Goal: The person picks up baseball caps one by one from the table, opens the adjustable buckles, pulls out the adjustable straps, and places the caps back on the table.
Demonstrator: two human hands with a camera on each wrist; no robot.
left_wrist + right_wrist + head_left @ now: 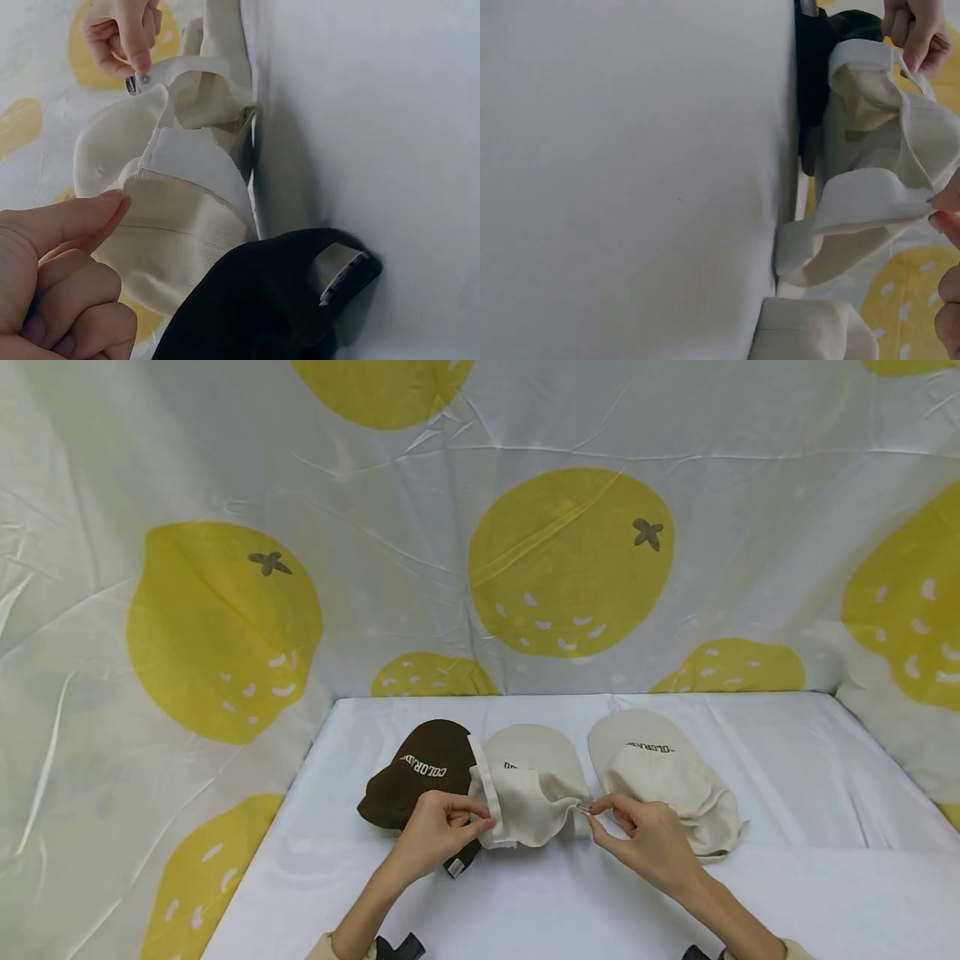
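Between the two hands is a cream cap (528,806), the middle one of a row of 3, its back edge lifted toward me. My left hand (442,831) pinches the cap's left edge band between thumb and forefinger. On the other side my right hand (645,839) pinches the strap end, where a small metal buckle (133,84) shows at the fingertips in the left wrist view. The cap's pale inner band (862,199) shows in the right wrist view. The front lettering is mostly hidden by the raised back.
A dark brown cap (423,768) with white lettering lies left of the cream one, partly behind my left hand. Another cream cap (675,785) with dark lettering lies to the right. A white cloth covers the table (795,777); a lemon-print curtain (420,552) hangs behind.
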